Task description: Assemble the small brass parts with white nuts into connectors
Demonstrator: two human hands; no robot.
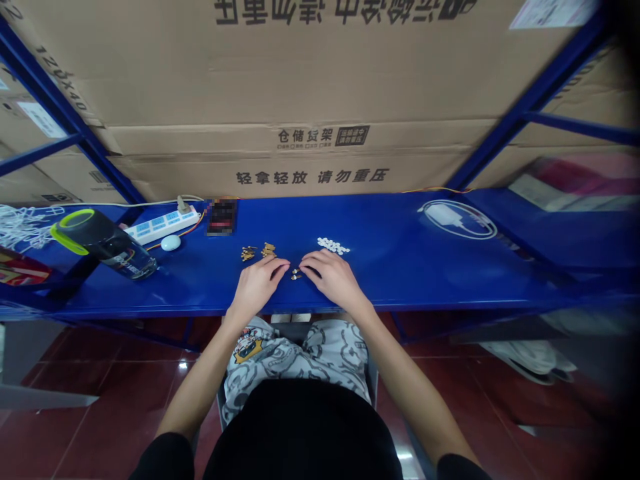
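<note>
- Left hand point(256, 285) and right hand point(334, 277): fingertips drawn together; whether either grips anything cannot be told at this small scale.
- Small parts point(295, 274): on the blue tabletop point(410, 267), between the hands.
- Handling: a light fingertip pinch suits such pieces; raised knuckles would avoid scattering the brass-coloured pieces point(269, 249) and white pieces point(333, 246) just beyond.
- Surroundings: bottle point(117, 247) and power strip point(163, 227), left, well apart from the hands; coiled white cable point(480, 235), right.
</note>
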